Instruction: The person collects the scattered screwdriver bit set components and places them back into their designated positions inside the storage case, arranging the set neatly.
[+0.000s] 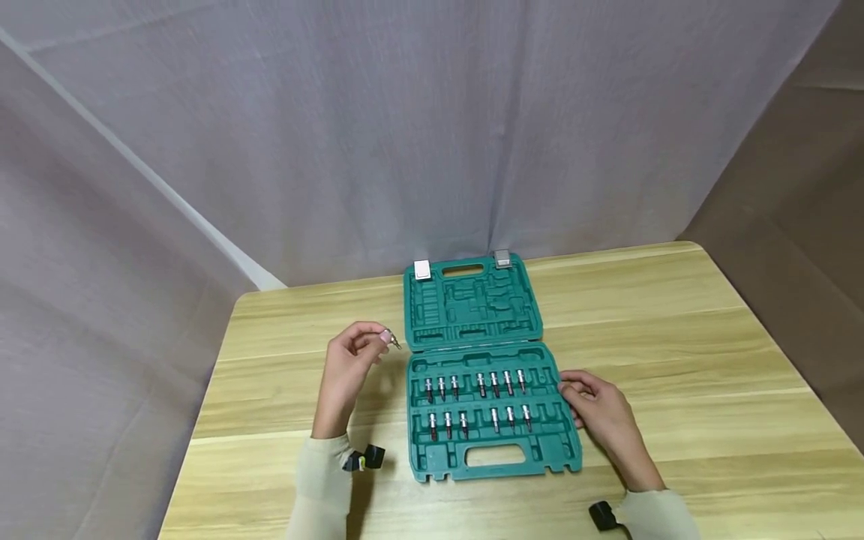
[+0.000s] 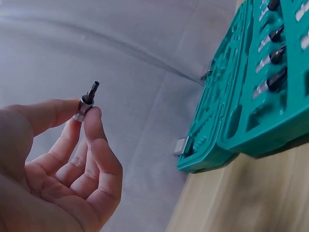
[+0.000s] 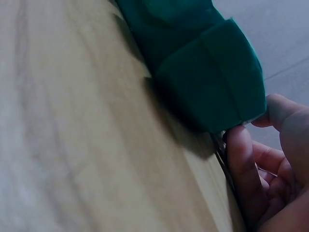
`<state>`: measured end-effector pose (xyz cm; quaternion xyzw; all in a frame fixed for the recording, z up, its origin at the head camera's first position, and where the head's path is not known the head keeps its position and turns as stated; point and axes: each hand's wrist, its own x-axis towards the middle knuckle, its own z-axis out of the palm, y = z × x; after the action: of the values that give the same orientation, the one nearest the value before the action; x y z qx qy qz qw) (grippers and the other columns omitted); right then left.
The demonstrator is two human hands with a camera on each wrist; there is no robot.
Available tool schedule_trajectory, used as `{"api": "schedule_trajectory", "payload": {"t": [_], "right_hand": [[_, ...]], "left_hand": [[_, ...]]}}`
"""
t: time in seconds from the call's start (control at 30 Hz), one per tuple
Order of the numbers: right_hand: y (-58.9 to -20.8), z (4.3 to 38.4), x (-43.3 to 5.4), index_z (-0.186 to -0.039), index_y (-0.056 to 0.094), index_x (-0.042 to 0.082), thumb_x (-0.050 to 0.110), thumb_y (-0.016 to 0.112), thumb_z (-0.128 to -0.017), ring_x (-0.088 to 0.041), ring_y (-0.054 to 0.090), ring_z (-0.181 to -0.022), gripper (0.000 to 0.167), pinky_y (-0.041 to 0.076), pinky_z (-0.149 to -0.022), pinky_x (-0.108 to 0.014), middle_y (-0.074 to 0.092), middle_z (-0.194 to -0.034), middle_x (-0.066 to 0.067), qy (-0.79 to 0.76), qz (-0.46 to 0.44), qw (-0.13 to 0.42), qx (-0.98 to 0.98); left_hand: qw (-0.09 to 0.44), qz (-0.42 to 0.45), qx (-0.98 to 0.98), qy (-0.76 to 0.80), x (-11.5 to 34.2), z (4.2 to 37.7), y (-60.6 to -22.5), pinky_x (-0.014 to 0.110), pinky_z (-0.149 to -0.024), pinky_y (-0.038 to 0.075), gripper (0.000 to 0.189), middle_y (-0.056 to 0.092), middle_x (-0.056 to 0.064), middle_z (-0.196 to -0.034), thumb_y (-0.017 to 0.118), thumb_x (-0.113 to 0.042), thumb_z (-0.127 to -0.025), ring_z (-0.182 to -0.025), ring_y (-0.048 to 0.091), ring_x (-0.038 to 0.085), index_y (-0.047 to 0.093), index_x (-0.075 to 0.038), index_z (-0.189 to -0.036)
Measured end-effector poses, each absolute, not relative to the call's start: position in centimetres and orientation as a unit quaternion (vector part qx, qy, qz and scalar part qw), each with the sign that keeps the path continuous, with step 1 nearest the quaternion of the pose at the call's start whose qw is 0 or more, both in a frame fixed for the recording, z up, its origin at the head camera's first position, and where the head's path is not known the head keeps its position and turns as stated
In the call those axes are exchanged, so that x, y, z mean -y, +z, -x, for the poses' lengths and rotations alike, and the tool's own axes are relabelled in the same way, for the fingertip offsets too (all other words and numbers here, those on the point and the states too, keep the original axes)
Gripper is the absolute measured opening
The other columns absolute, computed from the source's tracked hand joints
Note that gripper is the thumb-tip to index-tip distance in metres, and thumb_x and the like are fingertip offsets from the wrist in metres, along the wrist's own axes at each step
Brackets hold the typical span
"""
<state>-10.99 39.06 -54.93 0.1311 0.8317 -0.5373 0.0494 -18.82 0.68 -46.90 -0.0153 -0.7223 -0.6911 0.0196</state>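
Between thumb and fingertips my left hand [image 1: 351, 364] pinches a bit socket [image 2: 86, 102], a short chrome body with a dark tip. In the left wrist view that tip points up. The hand is raised just left of an open green tool case [image 1: 439, 454]. Two rows of similar bit sockets [image 1: 494, 384] sit in the case's near half. At the case's right side, my right hand [image 1: 602, 409] grips the edge, with thumb and finger at its corner [image 3: 227, 82] in the right wrist view.
The case's lid [image 1: 421, 330] lies folded back toward the curtain, with moulded recesses and two latches [image 1: 421, 270]. A wooden table [image 1: 675, 360] bears the case. Grey cloth [image 1: 378, 150] hangs behind the table, and a brown panel [image 1: 796, 195] stands at the right.
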Motion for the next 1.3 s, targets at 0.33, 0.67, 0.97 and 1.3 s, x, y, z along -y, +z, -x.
{"api": "schedule_trajectory", "payload": {"t": [0.33,0.67,0.97,1.3], "right_hand": [[-54.8,10.9,-39.2,-0.136,0.066,0.0,0.029,0.068,-0.104,-0.014,0.064,-0.061,0.042,0.058,-0.059,-0.03,0.069,-0.093,-0.006,-0.537,-0.135,0.056,-0.831],[-55.0,10.8,-39.2,-0.136,0.066,0.001,0.028,0.067,-0.105,-0.013,0.064,-0.061,0.041,0.058,-0.059,-0.03,0.069,-0.094,-0.007,-0.54,-0.131,0.056,-0.829],[-54.8,11.0,-39.3,-0.134,0.067,0.0,0.027,0.067,-0.105,-0.013,0.064,-0.06,0.04,0.058,-0.059,-0.03,0.07,-0.092,-0.006,-0.532,-0.125,0.047,-0.836],[-54.9,10.9,-39.3,-0.134,0.067,0.001,0.029,0.067,-0.105,-0.013,0.065,-0.061,0.04,0.059,-0.059,-0.03,0.07,-0.093,-0.007,-0.529,-0.12,0.045,-0.839]], "left_hand": [[-0.007,0.025,0.736,-0.676,-2.5,17.2,-46.8,0.029,-0.071,0.054,0.011,0.075,0.013,-0.091,0.077,-0.004,-0.095,-0.081,0.068,0.022,0.072,0.004,-0.101],[-0.042,0.046,0.736,-0.674,-5.5,16.4,-47.5,0.025,-0.069,0.056,0.025,0.076,0.014,-0.097,0.072,-0.001,-0.096,-0.084,0.069,0.028,0.07,0.008,-0.119],[-0.066,0.04,0.706,-0.704,-7.1,16.1,-48.4,0.036,-0.081,0.064,0.026,0.071,0.021,-0.1,0.061,0.004,-0.101,-0.091,0.077,0.037,0.066,0.015,-0.125],[-0.068,0.043,0.735,-0.673,-8.7,15.6,-49.1,0.04,-0.079,0.063,0.025,0.069,0.031,-0.114,0.058,0.002,-0.104,-0.093,0.073,0.039,0.07,0.009,-0.124]]}}
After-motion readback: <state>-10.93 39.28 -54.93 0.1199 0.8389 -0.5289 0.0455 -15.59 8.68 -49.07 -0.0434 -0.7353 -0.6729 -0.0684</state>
